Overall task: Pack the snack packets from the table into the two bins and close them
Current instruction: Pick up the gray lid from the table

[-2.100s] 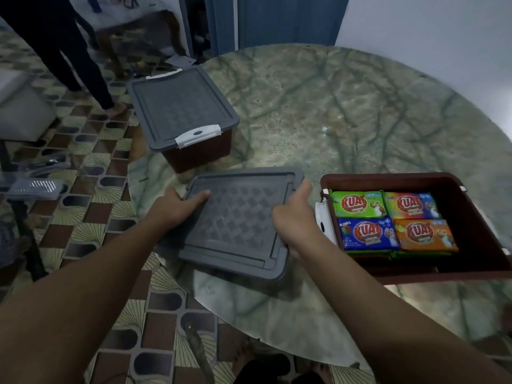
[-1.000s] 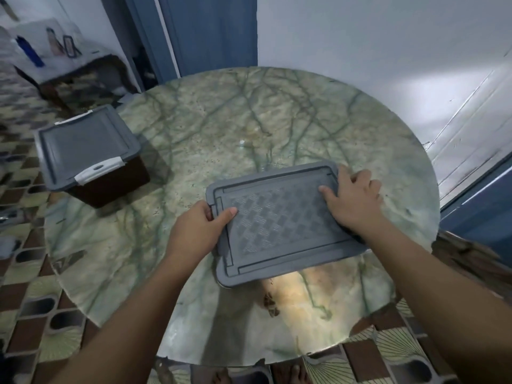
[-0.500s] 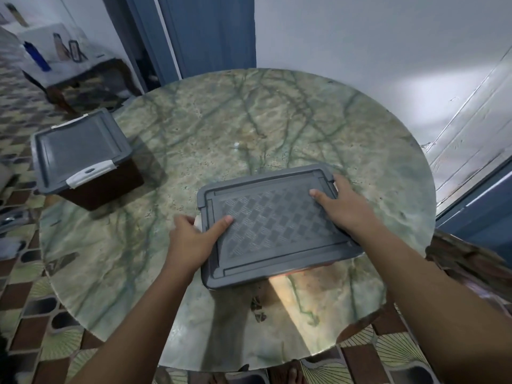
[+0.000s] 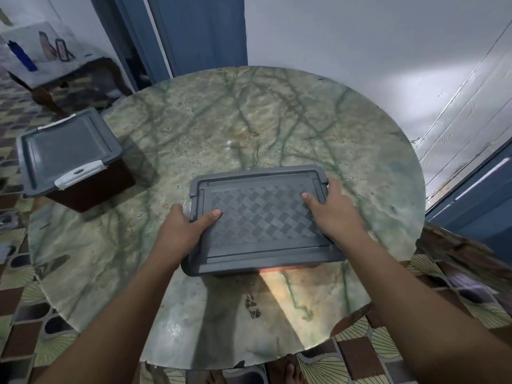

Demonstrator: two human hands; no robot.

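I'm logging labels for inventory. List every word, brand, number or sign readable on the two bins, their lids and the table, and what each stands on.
None can be read.
Near lid: woven relief pattern only, no lettering.
Far bin: white latch carries a small round mark, too blurred to read.
Table: green veining only.
Snack packets: hidden under the lid.

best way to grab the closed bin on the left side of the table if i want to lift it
Judging from its pose, take the closed bin by its two short ends, one hand from each side, fingers hooked under the overhanging rim of the grey lid. The white latch on the near end and another at the far end look fastened, so the lid should hold. The brown walls below offer no handle that shows.
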